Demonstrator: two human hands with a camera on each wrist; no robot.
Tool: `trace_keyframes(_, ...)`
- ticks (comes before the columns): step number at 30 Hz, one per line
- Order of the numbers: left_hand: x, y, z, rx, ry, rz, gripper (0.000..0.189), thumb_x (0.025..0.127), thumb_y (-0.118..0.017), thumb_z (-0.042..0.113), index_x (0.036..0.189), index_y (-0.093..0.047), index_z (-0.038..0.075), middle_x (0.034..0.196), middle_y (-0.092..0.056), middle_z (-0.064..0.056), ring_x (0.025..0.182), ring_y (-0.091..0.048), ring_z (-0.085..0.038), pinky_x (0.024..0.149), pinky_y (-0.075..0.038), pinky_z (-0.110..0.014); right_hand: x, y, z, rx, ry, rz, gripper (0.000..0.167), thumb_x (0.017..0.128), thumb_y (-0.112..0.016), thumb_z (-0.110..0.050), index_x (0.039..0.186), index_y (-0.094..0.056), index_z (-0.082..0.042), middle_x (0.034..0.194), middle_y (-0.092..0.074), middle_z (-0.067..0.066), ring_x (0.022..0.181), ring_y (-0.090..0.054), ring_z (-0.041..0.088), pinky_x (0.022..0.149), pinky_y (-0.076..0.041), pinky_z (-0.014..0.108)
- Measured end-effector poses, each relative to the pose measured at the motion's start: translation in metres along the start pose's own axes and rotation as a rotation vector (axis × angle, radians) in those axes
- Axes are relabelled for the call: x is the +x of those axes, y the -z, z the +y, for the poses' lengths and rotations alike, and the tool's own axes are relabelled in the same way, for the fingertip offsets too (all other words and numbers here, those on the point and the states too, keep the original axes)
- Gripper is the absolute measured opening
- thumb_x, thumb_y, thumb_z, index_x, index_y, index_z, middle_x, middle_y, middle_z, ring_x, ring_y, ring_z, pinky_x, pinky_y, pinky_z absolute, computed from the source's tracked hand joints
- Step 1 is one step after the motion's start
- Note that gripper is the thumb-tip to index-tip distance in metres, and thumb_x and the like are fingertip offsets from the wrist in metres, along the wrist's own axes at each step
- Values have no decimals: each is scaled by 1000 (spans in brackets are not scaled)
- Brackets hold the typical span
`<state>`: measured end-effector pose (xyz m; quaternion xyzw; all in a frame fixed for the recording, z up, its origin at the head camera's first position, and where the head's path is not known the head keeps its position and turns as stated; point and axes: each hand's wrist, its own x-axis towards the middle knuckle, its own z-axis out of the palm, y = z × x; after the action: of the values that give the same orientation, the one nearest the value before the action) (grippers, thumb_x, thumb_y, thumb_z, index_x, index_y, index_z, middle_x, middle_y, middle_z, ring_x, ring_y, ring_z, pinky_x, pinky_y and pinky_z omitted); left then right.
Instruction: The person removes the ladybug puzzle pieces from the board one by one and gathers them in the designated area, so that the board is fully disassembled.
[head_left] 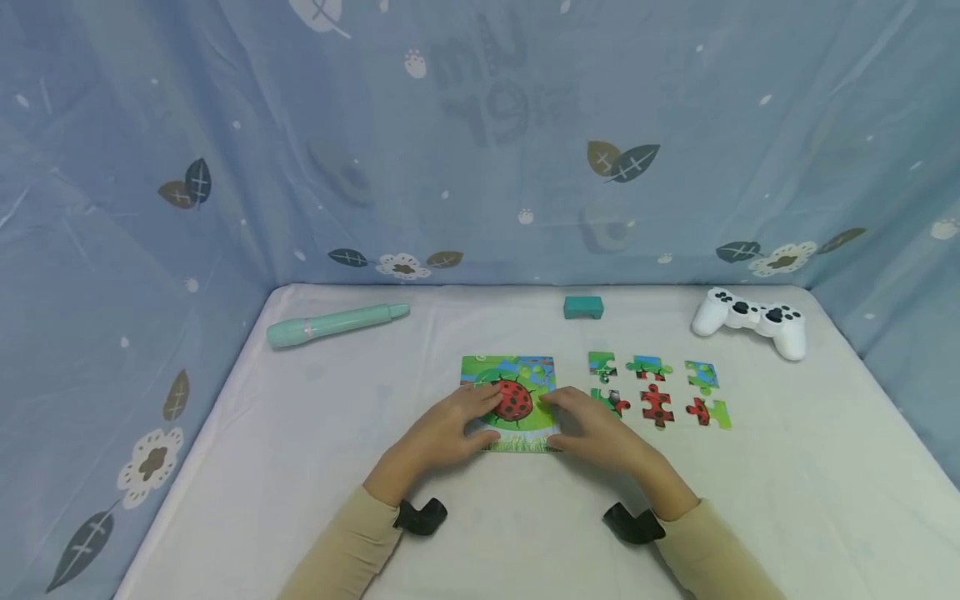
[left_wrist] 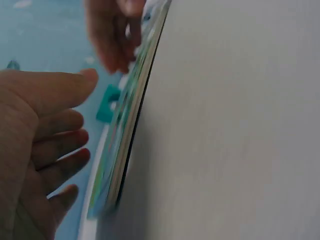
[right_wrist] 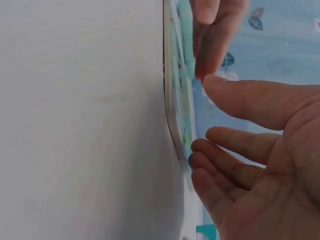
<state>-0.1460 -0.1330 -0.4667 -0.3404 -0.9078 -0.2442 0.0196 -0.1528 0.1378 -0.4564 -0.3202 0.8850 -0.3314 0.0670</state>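
A square ladybug picture board [head_left: 517, 440] lies on the table between both hands, its upper face bright green and blue. My left hand [head_left: 447, 429] hovers at its left side, fingers loosely bent and overlapping the picture in the head view. At the opposite side is my right hand [head_left: 600, 429], with fingertips right at the board's edge. In the left wrist view the left hand [left_wrist: 45, 135] shows thumb and fingers spread, nothing between them. The right hand [right_wrist: 255, 155] likewise has relaxed, parted fingers beside the board's edge [right_wrist: 172, 110] in the right wrist view.
Several loose jigsaw pieces [head_left: 657, 405] lie in two rows right of the board. Behind are a teal block [head_left: 583, 307], a white game controller [head_left: 750, 317] and a mint-green flashlight-shaped tube [head_left: 337, 324]. A blue patterned curtain [head_left: 480, 167] borders the white table [head_left: 517, 533].
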Motion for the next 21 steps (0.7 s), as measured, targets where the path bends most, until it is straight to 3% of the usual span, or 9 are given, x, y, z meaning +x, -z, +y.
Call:
trace_keyframes(7,3,-19,15,12,-48,-112,55,93,-59,36,140,-48,9,147,-44,-5,136,-41,-23,111,-37,-38,6,-9,-3,-21,-47,-49,60,81,-75,-17,133,-50,0,130,-52,12,122,-50,30,101,-44,49)
trace_keyframes(15,3,-25,12,9,-62,-83,53,94,-59,34,140,-48,10,148,-42,-4,137,-38,-21,113,-34,-37,5,-13,-1,-41,-18,2,58,81,-75,-13,131,-51,3,131,-47,12,124,-45,29,102,-43,48)
trace_keyframes(21,2,-28,8,-14,-39,-93,52,94,-59,34,139,-49,10,148,-42,-1,137,-38,-19,113,-35,-35,5,-18,-4,27,-53,19,55,79,-75,-8,126,-48,0,127,-47,13,121,-44,29,101,-43,49)
